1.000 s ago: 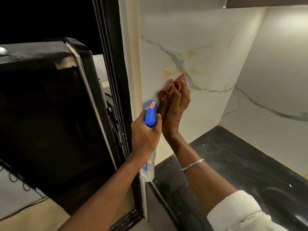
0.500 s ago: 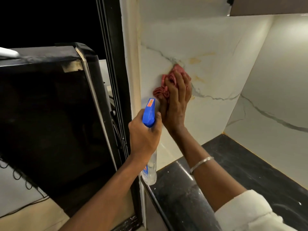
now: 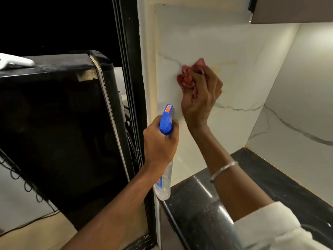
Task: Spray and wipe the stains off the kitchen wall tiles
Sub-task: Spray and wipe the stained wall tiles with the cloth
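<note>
My right hand (image 3: 201,98) presses a crumpled red cloth (image 3: 189,76) flat against the white marble-look wall tile (image 3: 234,83). Faint yellowish stains (image 3: 219,70) show on the tile just right of the cloth, near a grey vein. My left hand (image 3: 159,143) grips a clear spray bottle (image 3: 164,181) with a blue trigger head (image 3: 166,120), held upright below and left of the cloth, nozzle toward the wall.
A black glossy countertop (image 3: 201,210) runs below the tiles. A second tiled wall (image 3: 297,105) meets it at the right corner. A black appliance (image 3: 59,127) stands at the left, beyond a black frame (image 3: 129,69). A brown cabinet (image 3: 292,9) hangs at top right.
My right hand has slid the red cloth upward along the tile over the stained patch. The left hand has kept the bottle in about the same place.
</note>
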